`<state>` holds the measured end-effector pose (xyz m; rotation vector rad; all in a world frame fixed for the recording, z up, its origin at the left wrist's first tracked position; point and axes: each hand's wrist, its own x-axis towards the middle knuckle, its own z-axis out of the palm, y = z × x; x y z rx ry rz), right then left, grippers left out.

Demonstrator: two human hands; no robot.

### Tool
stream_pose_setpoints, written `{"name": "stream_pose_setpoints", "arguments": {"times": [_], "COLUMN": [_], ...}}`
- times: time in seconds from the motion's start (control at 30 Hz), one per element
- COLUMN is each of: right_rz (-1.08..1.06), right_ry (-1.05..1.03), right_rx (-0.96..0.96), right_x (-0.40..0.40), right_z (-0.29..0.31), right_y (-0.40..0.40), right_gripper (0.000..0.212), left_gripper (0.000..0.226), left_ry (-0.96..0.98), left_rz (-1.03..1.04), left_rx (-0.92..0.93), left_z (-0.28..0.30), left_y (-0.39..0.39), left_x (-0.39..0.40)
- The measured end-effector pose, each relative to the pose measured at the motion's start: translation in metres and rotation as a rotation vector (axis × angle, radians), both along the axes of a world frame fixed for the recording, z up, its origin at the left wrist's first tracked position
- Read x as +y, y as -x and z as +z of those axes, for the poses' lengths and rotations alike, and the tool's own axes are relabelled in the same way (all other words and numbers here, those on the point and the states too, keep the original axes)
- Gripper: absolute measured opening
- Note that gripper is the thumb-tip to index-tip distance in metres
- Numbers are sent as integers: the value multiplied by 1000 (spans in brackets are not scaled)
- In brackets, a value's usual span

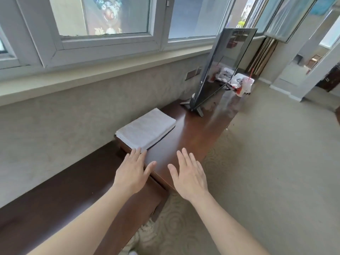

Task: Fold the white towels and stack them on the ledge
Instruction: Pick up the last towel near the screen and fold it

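Observation:
A folded white towel (146, 129) lies flat on the dark wooden ledge (193, 137) under the window, against the wall side. Its layered edges show at the near left corner. My left hand (131, 172) hovers palm down with straight fingers, its fingertips at the towel's near edge. My right hand (188, 173) is spread flat, palm down, over the bare wood to the right of the towel and holds nothing.
A flat-screen TV (220, 69) on a stand occupies the ledge beyond the towel. Behind it are cups and wrappers (241, 83). A lower dark bench (55, 190) runs to the left along the wall. Patterned carpet (266, 162) covers the floor on the right.

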<state>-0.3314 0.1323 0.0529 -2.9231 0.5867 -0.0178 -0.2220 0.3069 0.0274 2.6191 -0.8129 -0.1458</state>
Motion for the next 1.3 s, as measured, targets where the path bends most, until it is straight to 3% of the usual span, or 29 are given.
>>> {"name": "stream_pose_setpoints", "arguments": {"times": [0.37, 0.63, 0.9, 1.0, 1.3], "right_rz": [26, 195, 505, 686, 1060], "right_ry": [-80, -135, -133, -46, -85], "right_rx": [75, 151, 229, 269, 300], "right_x": [-87, -148, -219, -239, -244], "right_z": [-24, -70, -110, -128, -162], "right_y": [-120, -214, -294, -322, -373], "right_gripper": [72, 70, 68, 72, 100], "left_gripper": [94, 103, 79, 75, 93], "left_ry": [-70, -227, -295, -340, -447], "left_rz": [37, 166, 347, 399, 488], "left_rx": [39, 121, 282, 222, 212], "left_z": [-7, -49, -102, -118, -145], "left_y": [-100, -147, -183, -191, -205], "left_x": [-75, -116, -187, -202, -216]}}
